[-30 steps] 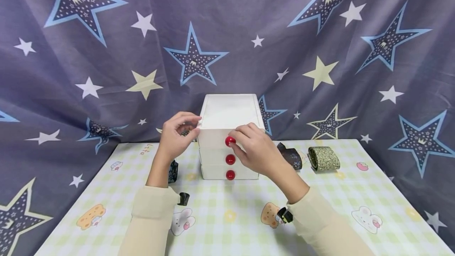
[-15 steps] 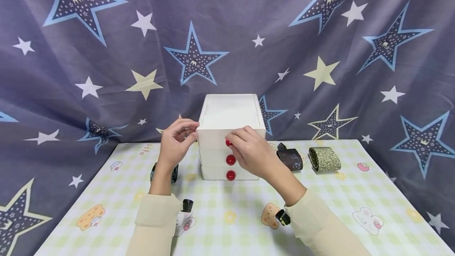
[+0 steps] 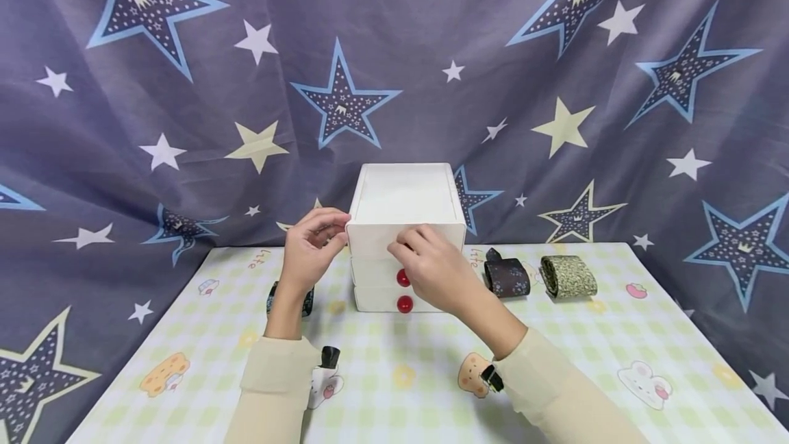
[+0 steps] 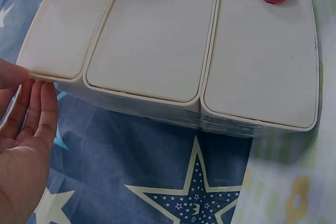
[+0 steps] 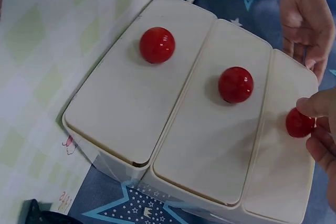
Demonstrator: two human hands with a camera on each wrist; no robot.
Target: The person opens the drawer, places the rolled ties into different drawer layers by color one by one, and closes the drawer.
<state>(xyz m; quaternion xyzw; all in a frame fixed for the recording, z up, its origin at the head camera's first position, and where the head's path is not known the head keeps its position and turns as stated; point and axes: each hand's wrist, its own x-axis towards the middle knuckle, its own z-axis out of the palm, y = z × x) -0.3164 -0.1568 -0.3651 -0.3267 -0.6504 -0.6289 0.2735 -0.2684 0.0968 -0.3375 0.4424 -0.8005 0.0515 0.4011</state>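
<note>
A white drawer unit with three stacked drawers stands at the back middle of the table. Thumb and fingers of my right hand pinch the red knob on the top drawer; in the head view the hand hides this knob. The two lower red knobs show below it. At the unit's upper left front corner is my left hand. In the left wrist view its thumb touches the front edge, and its fairly straight fingers lie along the side. The drawer fronts look flush.
A dark patterned cloth roll and a yellow-green speckled roll lie right of the unit. Another dark roll sits partly behind my left wrist. A star-print curtain hangs behind the checked tablecloth.
My right fingers have closed further over the top knob, which is now covered in the head view. The left hand has slid slightly down at the corner. The drawer unit stays in place.
</note>
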